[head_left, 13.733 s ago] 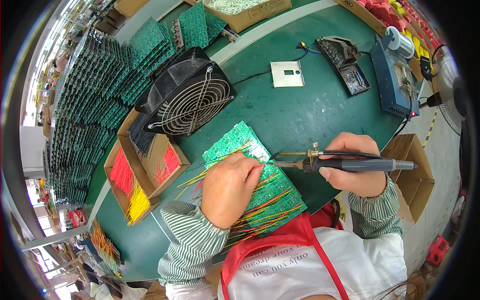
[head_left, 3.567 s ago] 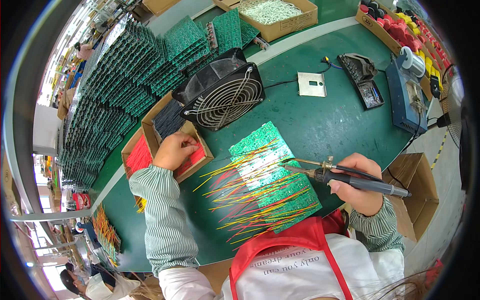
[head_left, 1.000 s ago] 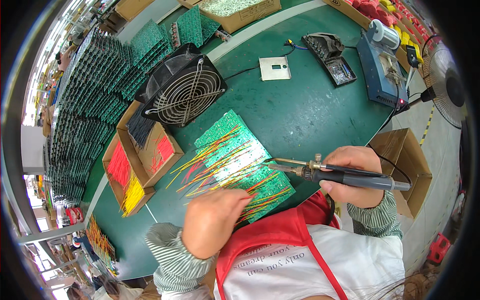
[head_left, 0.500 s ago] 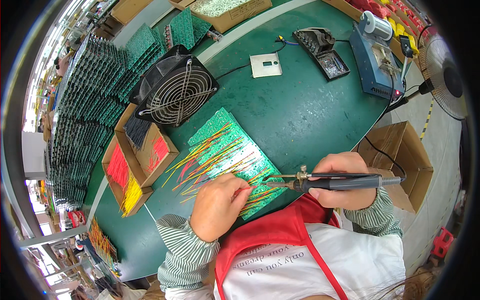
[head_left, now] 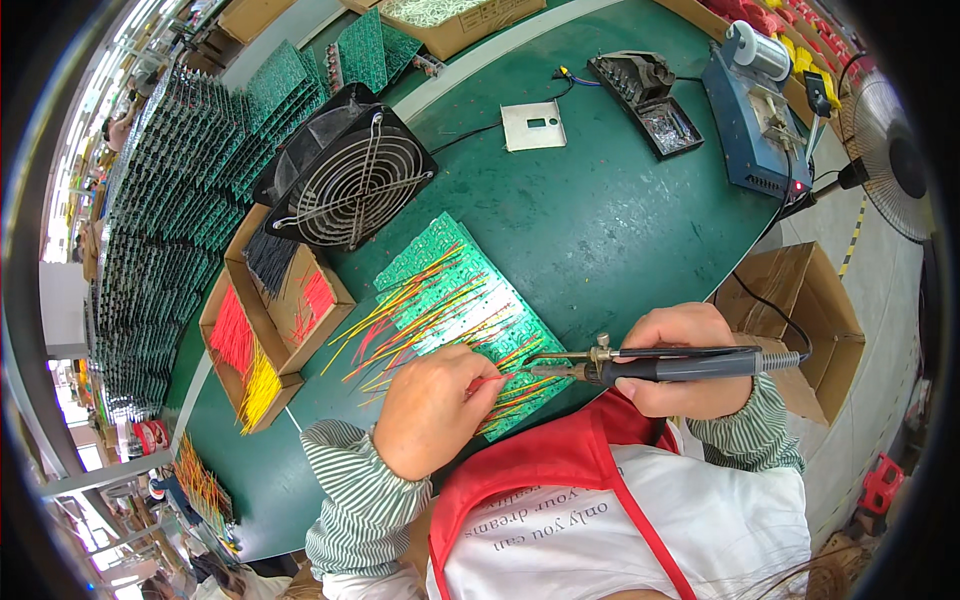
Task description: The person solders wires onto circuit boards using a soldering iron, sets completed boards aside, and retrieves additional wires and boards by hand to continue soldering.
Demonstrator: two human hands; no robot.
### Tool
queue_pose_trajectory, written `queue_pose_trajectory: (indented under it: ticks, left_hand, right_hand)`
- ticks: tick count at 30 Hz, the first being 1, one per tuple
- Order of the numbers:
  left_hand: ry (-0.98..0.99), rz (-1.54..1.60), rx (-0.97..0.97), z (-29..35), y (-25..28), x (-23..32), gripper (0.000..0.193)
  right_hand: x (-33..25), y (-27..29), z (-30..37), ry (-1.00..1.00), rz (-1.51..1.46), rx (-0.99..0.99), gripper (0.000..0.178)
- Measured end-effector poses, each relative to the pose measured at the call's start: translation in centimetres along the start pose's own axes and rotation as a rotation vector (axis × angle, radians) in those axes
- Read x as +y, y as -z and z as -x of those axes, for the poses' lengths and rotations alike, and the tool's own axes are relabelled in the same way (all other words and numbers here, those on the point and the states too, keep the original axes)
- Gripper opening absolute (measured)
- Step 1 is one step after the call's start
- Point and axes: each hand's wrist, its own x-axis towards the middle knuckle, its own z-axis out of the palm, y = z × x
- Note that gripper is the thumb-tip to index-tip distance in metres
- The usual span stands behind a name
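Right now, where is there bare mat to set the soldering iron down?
Bare green mat lies between the circuit board, the fan, the white plate and the blue soldering station. Left of the board, wire boxes crowd it.

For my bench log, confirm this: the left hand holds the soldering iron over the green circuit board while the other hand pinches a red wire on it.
Wrong hands. In the head view, the right hand holds the soldering iron over the green circuit board, and the left hand pinches the red wire.
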Motion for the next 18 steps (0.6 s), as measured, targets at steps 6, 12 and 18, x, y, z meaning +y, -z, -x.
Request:
queue_pose_trajectory:
  ticks: [6,12,18]
  left_hand:
    - [0.018,0.01,-0.021,-0.2,0.2,0.2,0.012]
    - [0.015,-0.01,-0.001,-0.1,0.2,0.3,0.012]
    - [0.081,-0.062,0.108,1.9,2.9,0.6,0.007]
  right_hand:
    - [-0.5,0.5,0.2,-0.005,0.023,0.035,0.016]
    - [-0.6,0.9,0.3,0.018,0.037,0.034,0.016]
    - [-0.6,1.5,0.8,0.01,0.058,0.053,0.016]
